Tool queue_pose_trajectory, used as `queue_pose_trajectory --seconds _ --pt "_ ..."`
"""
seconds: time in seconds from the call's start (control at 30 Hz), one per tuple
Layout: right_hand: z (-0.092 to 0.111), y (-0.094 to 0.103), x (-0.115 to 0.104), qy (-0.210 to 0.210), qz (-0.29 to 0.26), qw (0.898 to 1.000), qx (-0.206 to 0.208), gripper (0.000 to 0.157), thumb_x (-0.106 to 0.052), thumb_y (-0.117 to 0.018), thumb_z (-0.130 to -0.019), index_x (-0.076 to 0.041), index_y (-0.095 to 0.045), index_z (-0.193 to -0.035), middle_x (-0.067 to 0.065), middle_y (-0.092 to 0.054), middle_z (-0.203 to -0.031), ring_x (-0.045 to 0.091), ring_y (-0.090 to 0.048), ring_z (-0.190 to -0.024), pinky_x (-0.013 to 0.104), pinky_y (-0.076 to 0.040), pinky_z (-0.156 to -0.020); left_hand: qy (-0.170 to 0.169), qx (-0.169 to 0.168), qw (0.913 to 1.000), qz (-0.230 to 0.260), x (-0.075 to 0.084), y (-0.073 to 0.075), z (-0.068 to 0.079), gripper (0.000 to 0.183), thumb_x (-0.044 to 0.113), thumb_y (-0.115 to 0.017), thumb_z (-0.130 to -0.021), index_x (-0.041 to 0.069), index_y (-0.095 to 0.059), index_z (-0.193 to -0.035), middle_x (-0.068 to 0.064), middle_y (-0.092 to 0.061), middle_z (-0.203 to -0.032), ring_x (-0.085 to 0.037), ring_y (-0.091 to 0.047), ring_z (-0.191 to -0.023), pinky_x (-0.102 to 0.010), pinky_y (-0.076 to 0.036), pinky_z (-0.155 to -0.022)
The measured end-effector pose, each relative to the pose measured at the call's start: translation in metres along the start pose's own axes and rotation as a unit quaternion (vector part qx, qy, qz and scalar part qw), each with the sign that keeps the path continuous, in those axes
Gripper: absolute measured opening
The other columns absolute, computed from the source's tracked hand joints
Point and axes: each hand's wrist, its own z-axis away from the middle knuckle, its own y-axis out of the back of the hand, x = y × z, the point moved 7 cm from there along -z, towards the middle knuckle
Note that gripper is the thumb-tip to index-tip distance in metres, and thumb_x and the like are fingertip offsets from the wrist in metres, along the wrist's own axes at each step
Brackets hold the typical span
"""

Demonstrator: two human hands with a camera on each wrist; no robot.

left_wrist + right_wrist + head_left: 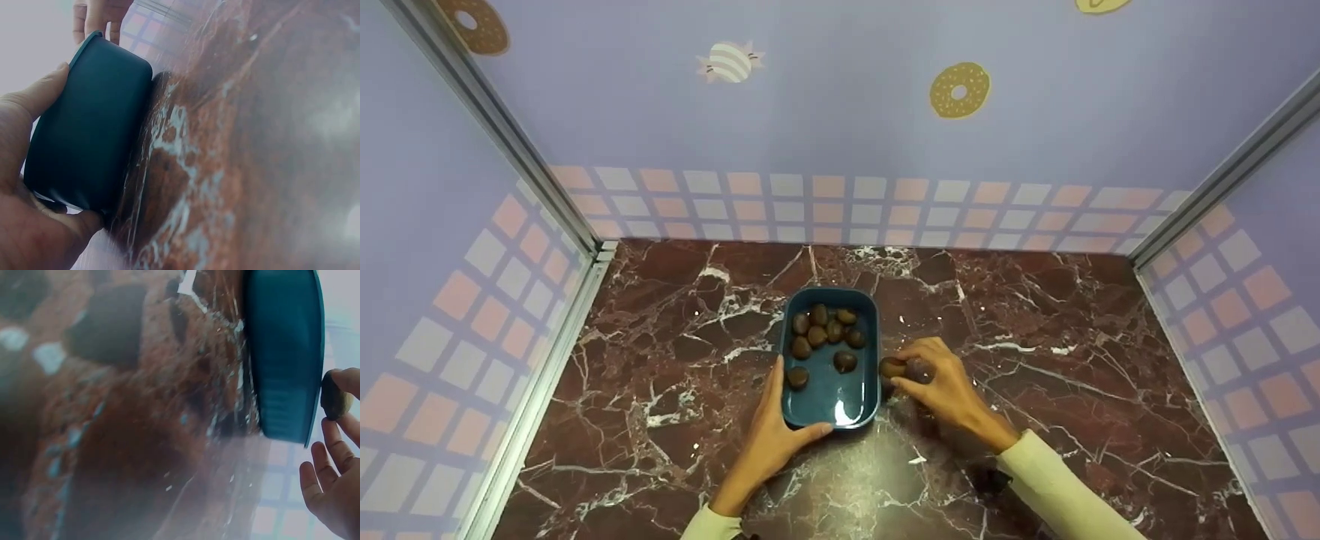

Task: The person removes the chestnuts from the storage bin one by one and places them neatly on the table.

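Note:
A deep teal rectangular container (826, 401) stands on the marble-patterned surface, with several brown chestnuts (817, 335) lying mostly in its far half. My left hand (772, 439) grips the container's near left corner, the thumb along the near wall and the fingers along the left side. Between the thumb and fingertips of my right hand (943, 382) is one chestnut (892, 367), held just outside the right rim. In the right wrist view that chestnut (336, 395) is at rim height, well above the surface, and the other fingers spread below it.
The dark red marble surface (660, 360) has white veins and glossy reflections. A lilac back wall (840, 97) with pink and white squares along its base rises behind it. Side walls with metal corner strips (536, 187) bound the space left and right.

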Motion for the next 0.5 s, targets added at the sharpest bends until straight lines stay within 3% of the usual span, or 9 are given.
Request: queue_pose_trajectory --seconds 0.2,0.5 --pt "0.008 0.008 0.022 -0.040 -0.008 0.999 0.009 0.034 -0.007 -0.098 -0.080 -0.008 -0.082 -0.110 0.002 -0.076 -0.113 0.025 -0.066 -0.112 0.030 -0.052 -0.103 -0.003 0.003 1.0000 -0.004 0.001 0.000 -0.001 0.139 0.041 -0.102 -0.078 0.008 -0.011 -0.178 -0.027 -0.012 -0.181 -0.046 -0.016 -0.167 -0.066 -0.020 -0.131" --pt "0.015 0.022 0.062 -0.115 -0.035 0.993 0.009 0.033 -0.003 -0.097 -0.080 -0.008 -0.082 -0.109 0.002 -0.077 -0.110 0.029 -0.067 -0.109 0.043 -0.054 -0.103 -0.001 0.005 1.0000 0.000 0.000 -0.001 -0.001 0.138 0.040 -0.102 -0.078 0.010 -0.011 -0.178 -0.026 -0.012 -0.182 -0.045 -0.017 -0.166 -0.065 -0.020 -0.132"
